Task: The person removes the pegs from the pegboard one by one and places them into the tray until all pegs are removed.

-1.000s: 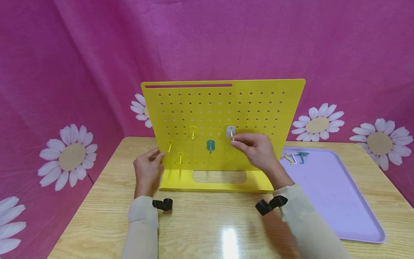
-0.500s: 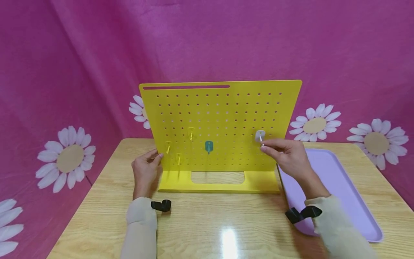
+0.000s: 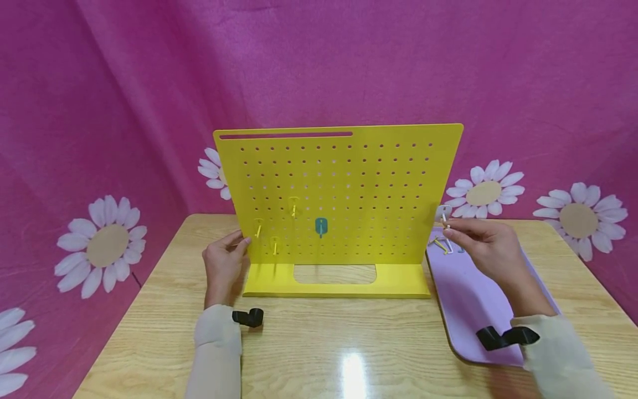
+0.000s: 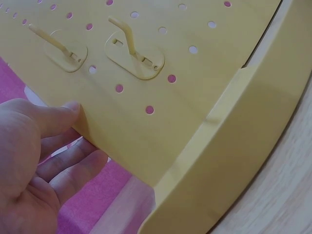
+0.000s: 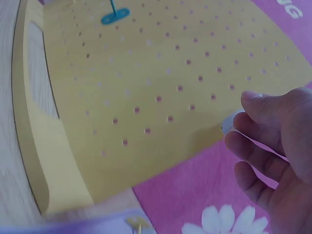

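A yellow pegboard stands upright on its base. My left hand holds its lower left edge, thumb on the front and fingers behind in the left wrist view. Three yellow hooks are fixed on the left half: an upper one, a leftmost one and a lower one. Right of them sits a green hook. Just beyond the right edge, my right hand pinches a white hook between thumb and index finger; the right wrist view shows only a bit of its plate.
A purple tray lies at the right, partly behind my right forearm. Near its far end are a yellow hook, a white one and a mostly hidden green one. A pink flowered curtain hangs behind the wooden table.
My right hand has carried the white hook rightward, from in front of the pegboard's right-centre to past its right edge above the tray. The left hand stays on the board's edge.
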`<state>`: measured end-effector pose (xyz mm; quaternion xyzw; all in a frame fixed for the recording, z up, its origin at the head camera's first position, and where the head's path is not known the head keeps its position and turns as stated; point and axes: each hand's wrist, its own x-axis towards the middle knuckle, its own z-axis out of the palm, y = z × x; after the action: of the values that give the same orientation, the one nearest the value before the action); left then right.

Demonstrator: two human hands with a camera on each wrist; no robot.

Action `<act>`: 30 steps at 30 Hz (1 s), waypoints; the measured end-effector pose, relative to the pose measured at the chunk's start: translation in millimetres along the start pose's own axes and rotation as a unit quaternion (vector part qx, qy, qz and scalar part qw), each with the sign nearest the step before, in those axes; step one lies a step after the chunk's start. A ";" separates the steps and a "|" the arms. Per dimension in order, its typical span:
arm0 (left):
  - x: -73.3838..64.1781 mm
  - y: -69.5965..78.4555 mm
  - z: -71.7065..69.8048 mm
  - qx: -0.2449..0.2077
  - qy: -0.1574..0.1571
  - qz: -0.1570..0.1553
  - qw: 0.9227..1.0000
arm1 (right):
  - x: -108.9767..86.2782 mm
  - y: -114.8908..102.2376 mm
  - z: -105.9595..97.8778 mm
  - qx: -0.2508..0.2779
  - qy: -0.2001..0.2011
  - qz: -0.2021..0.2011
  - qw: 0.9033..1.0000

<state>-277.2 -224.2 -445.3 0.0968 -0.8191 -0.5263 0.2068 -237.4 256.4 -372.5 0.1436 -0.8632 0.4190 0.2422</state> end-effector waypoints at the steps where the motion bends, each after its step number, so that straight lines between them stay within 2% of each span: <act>1: 0.2 0.1 -0.1 -0.001 0.000 -0.001 1.000 | -0.8 2.7 -2.2 -0.007 0.000 0.004 1.000; 5: 0.2 0.9 -1.0 -0.005 -0.004 -0.010 1.000 | -4.0 12.6 -9.4 -0.032 -0.008 0.032 0.999; 9: -0.2 1.4 -1.4 -0.008 -0.003 -0.005 1.000 | -7.7 22.1 -12.5 -0.056 -0.021 0.064 0.996; 16: -1.9 1.5 -1.2 0.000 -0.005 -0.005 1.000 | -13.3 46.9 -13.4 -0.046 -0.064 0.119 0.990; 24: -0.5 1.6 -1.1 0.001 -0.003 0.004 1.000 | -14.9 70.9 -8.7 -0.038 -0.085 0.122 0.988; 30: -2.2 0.9 -1.5 0.007 -0.005 0.000 1.000 | -16.5 86.7 -0.5 -0.016 -0.119 0.150 0.981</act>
<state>-274.5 -224.2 -444.5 0.0952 -0.8240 -0.5207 0.2020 -262.4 310.3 -437.8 0.0576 -0.9044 0.4162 0.0743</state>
